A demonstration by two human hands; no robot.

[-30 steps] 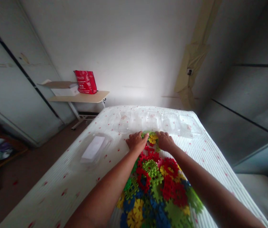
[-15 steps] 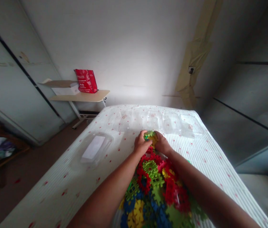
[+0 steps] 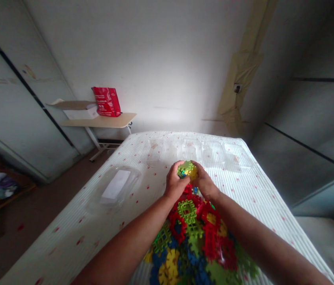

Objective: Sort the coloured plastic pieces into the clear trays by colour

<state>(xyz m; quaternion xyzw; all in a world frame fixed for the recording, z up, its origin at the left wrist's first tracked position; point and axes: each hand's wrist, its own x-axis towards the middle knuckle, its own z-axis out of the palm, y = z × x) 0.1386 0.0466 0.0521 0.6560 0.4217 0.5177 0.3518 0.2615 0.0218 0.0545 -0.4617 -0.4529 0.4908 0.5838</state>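
Between my two hands is a small cluster of green and yellow plastic interlocking pieces [image 3: 188, 170]. My left hand [image 3: 176, 182] is closed round its left side, the thumb across the near face. My right hand [image 3: 204, 183] grips the right side, its fingers partly hidden behind the pieces. Just below the hands a heap of toothed building pieces [image 3: 195, 233] in red, green, blue and yellow spreads toward me over the bed, between my forearms. A light green square frame piece [image 3: 187, 211] lies on top of that heap.
Clear plastic trays [image 3: 190, 149] stand in a row at the far end of the striped bed cover [image 3: 74, 237]. To the left lies a clear lid with a white paper [image 3: 116, 187]. A red bag [image 3: 106, 102] and a box [image 3: 80, 111] sit on a side table [image 3: 113, 120].
The cluster has been turned and raised slightly, so more of its green face shows. Both hands keep hold of it; the right hand has shifted a little.
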